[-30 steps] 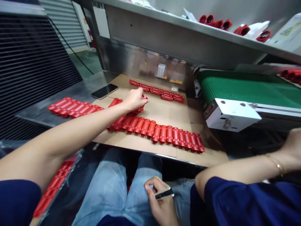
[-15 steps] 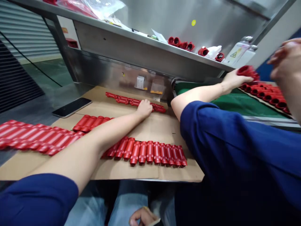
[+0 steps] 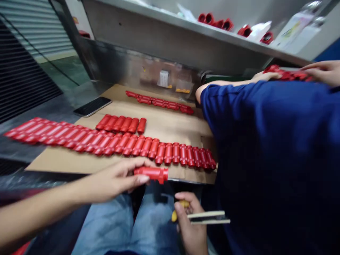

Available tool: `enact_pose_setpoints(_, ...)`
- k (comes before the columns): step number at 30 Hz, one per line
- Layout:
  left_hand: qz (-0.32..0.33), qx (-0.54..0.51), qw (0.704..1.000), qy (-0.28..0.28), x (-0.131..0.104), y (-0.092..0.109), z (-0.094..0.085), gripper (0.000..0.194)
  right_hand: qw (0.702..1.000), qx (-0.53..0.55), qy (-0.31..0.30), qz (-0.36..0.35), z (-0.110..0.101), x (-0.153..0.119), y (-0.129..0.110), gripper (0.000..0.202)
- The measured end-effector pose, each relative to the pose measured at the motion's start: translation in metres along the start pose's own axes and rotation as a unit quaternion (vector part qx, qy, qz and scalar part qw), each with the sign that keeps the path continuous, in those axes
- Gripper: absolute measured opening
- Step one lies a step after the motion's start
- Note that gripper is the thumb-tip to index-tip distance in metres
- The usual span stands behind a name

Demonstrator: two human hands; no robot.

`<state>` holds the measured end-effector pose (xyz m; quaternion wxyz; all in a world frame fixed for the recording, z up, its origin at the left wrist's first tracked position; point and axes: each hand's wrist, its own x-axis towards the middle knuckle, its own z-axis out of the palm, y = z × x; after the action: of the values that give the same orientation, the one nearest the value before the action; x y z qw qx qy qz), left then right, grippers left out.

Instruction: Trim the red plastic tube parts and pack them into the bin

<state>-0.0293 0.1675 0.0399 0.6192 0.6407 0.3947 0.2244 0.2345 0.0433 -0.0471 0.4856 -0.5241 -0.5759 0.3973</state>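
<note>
Head view: left hand [image 3: 119, 180] clamped round red tube [image 3: 154, 173] beside near edge of cardboard-topped counter [image 3: 71, 161]; right hand [image 3: 192, 219] closed on two-pronged tool [image 3: 208, 214], yellow piece [image 3: 174, 216]. Best keep tube steady, free end unobstructed.

"From my remote end, what place is this?"
"I read a factory workshop — rows of red tubes [image 3: 114, 143] on cardboard [image 3: 79, 163], a metal shelf [image 3: 239, 40] above, a corrugated shutter [image 3: 45, 26], 1 co-worker [image 3: 265, 148] close alongside."
</note>
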Motion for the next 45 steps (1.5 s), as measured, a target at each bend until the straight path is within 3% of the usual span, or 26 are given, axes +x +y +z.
enact_pose_setpoints(2, -0.064, -0.115, 0.991, -0.013, -0.054, -0.032, 0.027, 0.040, 0.996, 0.043, -0.003, 0.080, 0.016, -0.009, -0.002, 0.030)
enact_pose_setpoints(4, -0.097, -0.182, 0.978, 0.015, -0.090, -0.062, 0.048, 0.043, 0.986, 0.080, -0.059, 0.131, 0.032, -0.011, -0.003, 0.037)
enact_pose_setpoints(7, -0.105, -0.214, 0.966, 0.097, -0.120, -0.099, 0.070, 0.040, 0.968, 0.127, -0.138, 0.167, 0.059, -0.015, -0.002, 0.041)
enact_pose_setpoints(9, -0.104, -0.195, 0.960, 0.174, -0.132, -0.114, 0.080, 0.039, 0.960, 0.149, -0.149, 0.184, 0.075, -0.021, 0.000, 0.040)
enact_pose_setpoints(13, -0.104, -0.147, 0.927, 0.328, -0.147, -0.124, 0.091, 0.037, 0.962, 0.150, -0.139, 0.183, 0.094, -0.040, 0.003, 0.041)
enact_pose_setpoints(18, -0.048, -0.142, 0.911, 0.383, -0.153, -0.118, 0.095, 0.026, 0.992, 0.017, -0.091, 0.083, 0.092, -0.054, -0.001, 0.039)
enact_pose_setpoints(20, -0.008, -0.167, 0.905, 0.391, -0.152, -0.117, 0.098, 0.024, 0.994, 0.009, -0.070, 0.083, 0.092, -0.058, -0.003, 0.036)
enact_pose_setpoints(23, -0.009, -0.264, 0.886, 0.382, -0.146, -0.120, 0.105, 0.045, 0.994, 0.019, -0.081, 0.072, 0.097, -0.064, -0.006, 0.027)
enact_pose_setpoints(28, -0.036, -0.359, 0.844, 0.397, -0.129, -0.122, 0.115, 0.043, 0.985, -0.071, -0.128, -0.091, 0.107, -0.072, -0.006, 0.018)
enact_pose_setpoints(31, -0.043, -0.393, 0.843, 0.366, -0.129, -0.121, 0.113, 0.061, 0.975, -0.084, -0.178, -0.102, 0.098, -0.070, -0.007, 0.012)
enact_pose_setpoints(33, -0.036, -0.420, 0.838, 0.346, -0.132, -0.121, 0.107, 0.061, 0.973, -0.086, -0.177, -0.120, 0.086, -0.067, -0.009, 0.006)
enact_pose_setpoints(36, -0.032, -0.439, 0.839, 0.319, -0.138, -0.124, 0.099, 0.049, 0.969, -0.054, -0.166, -0.173, 0.069, -0.066, -0.013, 0.030)
enact_pose_setpoints(39, -0.048, -0.450, 0.843, 0.292, -0.140, -0.127, 0.096, 0.056, 0.965, -0.016, -0.178, -0.193, 0.065, -0.067, -0.016, 0.051)
enact_pose_setpoints(41, -0.055, -0.454, 0.842, 0.286, -0.140, -0.128, 0.097, 0.060, 0.963, 0.001, -0.181, -0.200, 0.069, -0.067, -0.015, 0.048)
enact_pose_setpoints(45, -0.052, -0.453, 0.842, 0.289, -0.140, -0.131, 0.099, 0.050, 0.955, 0.026, -0.178, -0.235, 0.080, -0.063, -0.010, 0.037)
